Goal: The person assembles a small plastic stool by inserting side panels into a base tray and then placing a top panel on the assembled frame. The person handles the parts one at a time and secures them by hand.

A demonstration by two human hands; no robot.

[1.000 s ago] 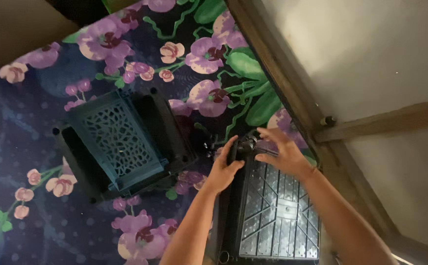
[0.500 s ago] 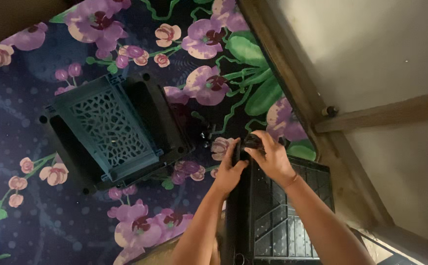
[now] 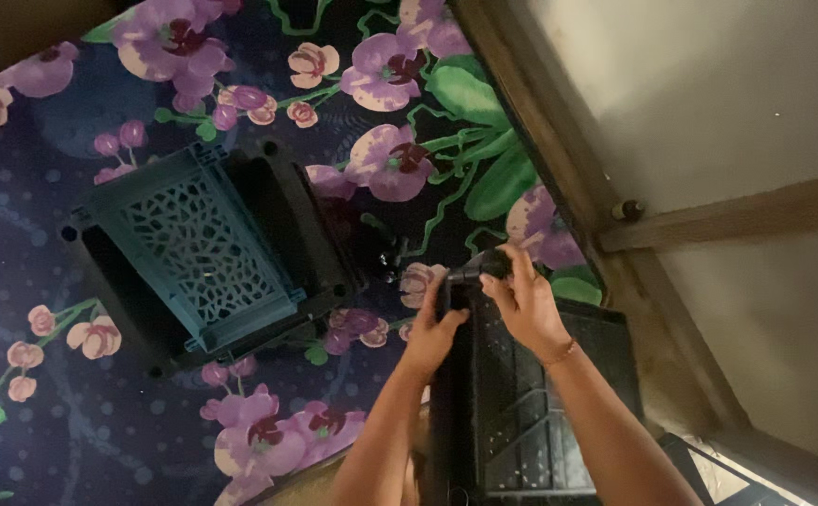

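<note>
While we look down, we see our two hands on a black crate point(image 3: 521, 412) that stands low in the middle, just under us. Our left hand point(image 3: 435, 333) sits on the crate's left top corner, with its fingers point(image 3: 450, 319) curled over the dark edge and holding it. Our right hand point(image 3: 521, 305) sits on the top rim next to it, and its fingers point(image 3: 501, 283) wrap round a black knob-like part at the corner, holding it tight. So the crate's top edge lies right inside both sets of fingers, and the rest of it hangs below our wrists. Off to the left, well apart from our hands, a teal crate point(image 3: 204, 253) rests in a black one on the flowery cloth point(image 3: 81, 422). A pale wall with wooden beams point(image 3: 737, 215) is on the right.
</note>
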